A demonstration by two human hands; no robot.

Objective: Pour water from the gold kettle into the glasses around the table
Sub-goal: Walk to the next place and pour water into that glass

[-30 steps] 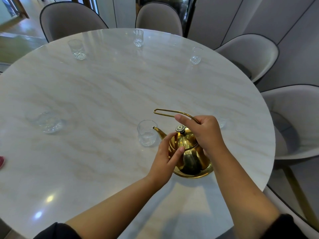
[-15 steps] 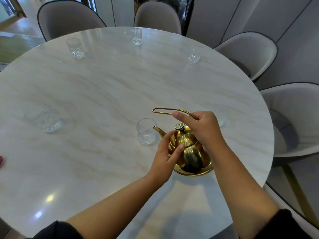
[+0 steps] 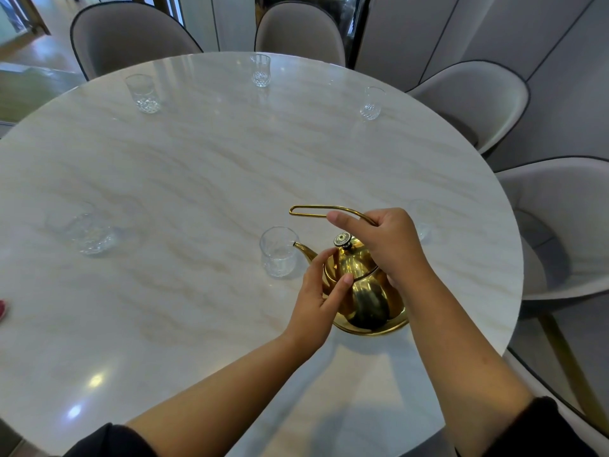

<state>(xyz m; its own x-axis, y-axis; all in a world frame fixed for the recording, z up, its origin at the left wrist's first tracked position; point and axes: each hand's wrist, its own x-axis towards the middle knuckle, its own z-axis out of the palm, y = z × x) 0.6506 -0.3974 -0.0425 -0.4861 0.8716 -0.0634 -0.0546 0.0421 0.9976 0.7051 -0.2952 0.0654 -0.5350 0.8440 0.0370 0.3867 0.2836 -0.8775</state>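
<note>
The gold kettle [image 3: 365, 291] stands on the round marble table [image 3: 197, 179], near its front right edge. My right hand [image 3: 385, 245] grips the kettle's thin looped handle from above. My left hand [image 3: 321, 296] rests against the kettle's left side, by the lid. Its spout tip reaches the rim of a clear glass [image 3: 278, 252] just to the left. Other glasses stand at the left [image 3: 87, 230], the far left [image 3: 143, 94], the far middle [image 3: 261, 70] and the far right [image 3: 371, 103]. One more glass [image 3: 421, 219] is partly hidden behind my right hand.
Grey padded chairs ring the table: one at the back left [image 3: 128, 34], one at the back middle [image 3: 296, 31] and two on the right [image 3: 474, 100] [image 3: 566, 225]. A small red object [image 3: 2, 310] shows at the table's left edge.
Both hands stay on the kettle in the same grip. The kettle has barely shifted; its spout sits at the nearest glass's rim.
</note>
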